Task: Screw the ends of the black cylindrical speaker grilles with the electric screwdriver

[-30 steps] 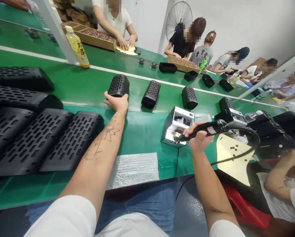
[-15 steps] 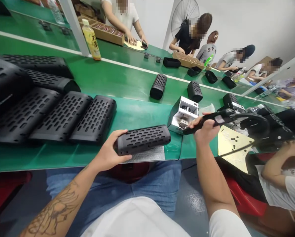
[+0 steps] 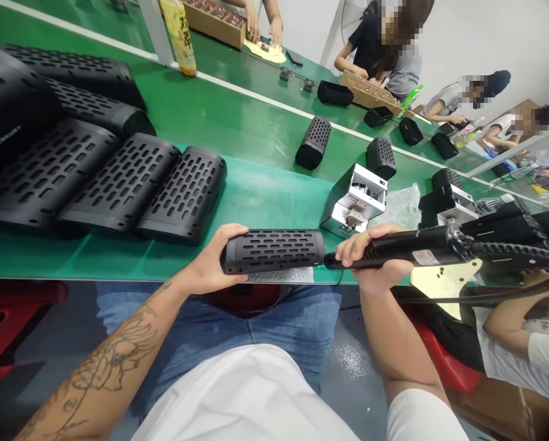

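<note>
My left hand is wrapped around the left end of a black speaker housing with a slotted grille, held level above the bench's front edge. In my right hand is a black electric screwdriver, lying almost horizontal with a cord at its rear. Its front end is close to the housing's right end; I cannot tell whether they touch. Just behind the screwdriver stands a small screw feeder with a white front. A grey sheet lies partly under the housing.
Several similar housings lean in a row on the left of the green bench. Two more, including one housing, stand farther back. A clear plastic bag and yellow paper are to the right. A co-worker's arm is nearby.
My right hand has brought the screwdriver down and left from the screw feeder to the housing's right end. The housing has turned more level in my left hand. The camera view has shifted.
</note>
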The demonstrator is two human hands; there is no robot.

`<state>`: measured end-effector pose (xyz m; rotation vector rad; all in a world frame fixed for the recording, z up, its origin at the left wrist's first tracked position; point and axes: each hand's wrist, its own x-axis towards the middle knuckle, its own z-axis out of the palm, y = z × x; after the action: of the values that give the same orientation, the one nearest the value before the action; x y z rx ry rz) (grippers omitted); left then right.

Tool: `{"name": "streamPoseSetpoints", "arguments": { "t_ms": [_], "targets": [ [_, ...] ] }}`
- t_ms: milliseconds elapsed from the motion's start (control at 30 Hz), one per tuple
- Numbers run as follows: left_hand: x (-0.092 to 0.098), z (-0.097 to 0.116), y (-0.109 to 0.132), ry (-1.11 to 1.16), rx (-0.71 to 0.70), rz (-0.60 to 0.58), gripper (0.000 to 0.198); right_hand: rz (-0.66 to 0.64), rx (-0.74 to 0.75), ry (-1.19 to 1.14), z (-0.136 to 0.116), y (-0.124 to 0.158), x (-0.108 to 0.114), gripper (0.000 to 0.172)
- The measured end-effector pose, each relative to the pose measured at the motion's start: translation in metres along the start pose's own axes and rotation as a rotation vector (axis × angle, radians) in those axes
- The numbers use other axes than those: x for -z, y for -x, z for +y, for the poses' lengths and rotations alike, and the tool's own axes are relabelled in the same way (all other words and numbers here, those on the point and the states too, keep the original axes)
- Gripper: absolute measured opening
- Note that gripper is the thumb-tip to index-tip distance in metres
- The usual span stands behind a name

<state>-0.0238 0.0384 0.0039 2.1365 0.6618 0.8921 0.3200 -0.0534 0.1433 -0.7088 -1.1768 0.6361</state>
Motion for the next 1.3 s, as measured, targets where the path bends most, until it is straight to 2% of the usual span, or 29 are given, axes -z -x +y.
{"name": "streamPoseSetpoints", "arguments": {
  "t_ms": [267, 400, 600, 867, 1000, 1067, 1133, 1200, 1300],
  "targets": [
    [0.000, -0.003, -0.001, -0.006, -0.024, 0.010, 0.106, -0.151, -0.083, -0.044, 0.001, -0.005, -0.002, 0.049],
    [-0.003, -0.006, -0.001, 0.003, -0.051, 0.040, 0.105, -0.142, -0.123, -0.028, 0.002, -0.007, -0.002, 0.050],
    [-0.008, -0.005, 0.000, 0.006, -0.090, 0.070, 0.110, -0.241, -0.093, -0.062, 0.005, -0.004, -0.003, 0.043],
    [-0.004, -0.004, 0.001, -0.033, -0.070, 0.044, 0.117, -0.325, -0.081, -0.068, 0.004, 0.005, -0.004, 0.032],
    [-0.005, -0.002, 0.004, -0.055, -0.052, 0.038, 0.113, -0.208, -0.108, -0.023, -0.001, -0.007, 0.009, 0.044],
    [-0.006, -0.001, 0.005, -0.068, -0.039, 0.053, 0.111, -0.044, -0.069, 0.053, 0.003, -0.030, 0.024, 0.049],
    [-0.007, 0.000, 0.005, -0.082, -0.027, 0.065, 0.113, 0.171, 0.041, 0.177, 0.012, -0.061, 0.043, 0.049],
    [-0.007, 0.001, 0.005, -0.090, -0.022, 0.067, 0.115, 0.333, 0.155, 0.311, 0.027, -0.087, 0.061, 0.046],
    [-0.009, 0.001, 0.004, -0.088, -0.021, 0.071, 0.113, 0.365, 0.142, 0.391, 0.047, -0.103, 0.079, 0.046]
  ]
}}
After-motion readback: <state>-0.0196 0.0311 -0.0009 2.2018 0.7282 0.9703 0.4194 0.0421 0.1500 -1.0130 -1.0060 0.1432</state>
